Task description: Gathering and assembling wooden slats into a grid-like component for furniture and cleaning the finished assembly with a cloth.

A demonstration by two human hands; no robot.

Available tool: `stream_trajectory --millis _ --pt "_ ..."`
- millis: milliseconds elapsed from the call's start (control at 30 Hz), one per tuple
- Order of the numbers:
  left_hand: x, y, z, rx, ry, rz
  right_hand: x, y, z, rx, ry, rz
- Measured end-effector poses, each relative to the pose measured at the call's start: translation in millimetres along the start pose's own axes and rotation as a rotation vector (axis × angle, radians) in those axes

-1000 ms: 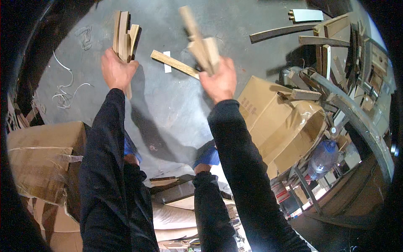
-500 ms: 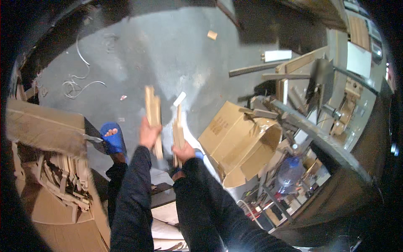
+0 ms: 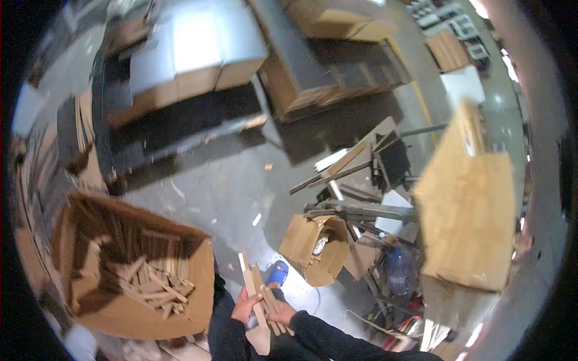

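Note:
Near the lower edge my left hand (image 3: 244,308) is closed around light wooden strips (image 3: 251,280), which point up and away from me. Close beside it, my right hand (image 3: 284,314) grips several shorter wooden strips (image 3: 272,299). The two bundles lie almost against each other, and parts of the fingers are hidden behind the wood. To the left stands a large open cardboard box (image 3: 198,301) with many loose wood pieces (image 3: 158,286) inside. A blue slipper (image 3: 277,274) shows just beyond my hands.
A smaller open cardboard box (image 3: 295,240) stands right of my hands, beside a heap of boards and metal bars (image 3: 373,212) and a large blue-tinted bottle (image 3: 397,271). Far right, a big cardboard piece (image 3: 466,222) appears, with another person's hand (image 3: 525,245) at its edge. Stacked panels (image 3: 198,54) stand ahead.
The view has tilted up and widened. My hands, apart before, are now close together near the lower edge, still holding wood. A big cardboard piece has appeared at the right.

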State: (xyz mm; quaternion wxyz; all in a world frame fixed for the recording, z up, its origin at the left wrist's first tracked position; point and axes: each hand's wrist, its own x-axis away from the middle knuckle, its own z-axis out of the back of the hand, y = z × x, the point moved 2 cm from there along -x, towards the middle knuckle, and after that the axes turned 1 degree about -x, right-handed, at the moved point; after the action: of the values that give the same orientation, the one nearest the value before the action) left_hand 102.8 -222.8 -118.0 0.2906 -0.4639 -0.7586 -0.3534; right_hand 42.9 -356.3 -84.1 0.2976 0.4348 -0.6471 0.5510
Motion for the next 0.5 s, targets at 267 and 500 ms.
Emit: stream_trajectory --millis 267,500 --pt "159.7 140.5 -204.6 -0.324 -0.302 -0.341 194.1 -152.9 -44.6 0.178 0.417 0.406" --pt "302.5 158.5 -476.0 -0.527 -0.878 -0.664 453.1 -243.8 13.6 0.038 0.696 1.079"
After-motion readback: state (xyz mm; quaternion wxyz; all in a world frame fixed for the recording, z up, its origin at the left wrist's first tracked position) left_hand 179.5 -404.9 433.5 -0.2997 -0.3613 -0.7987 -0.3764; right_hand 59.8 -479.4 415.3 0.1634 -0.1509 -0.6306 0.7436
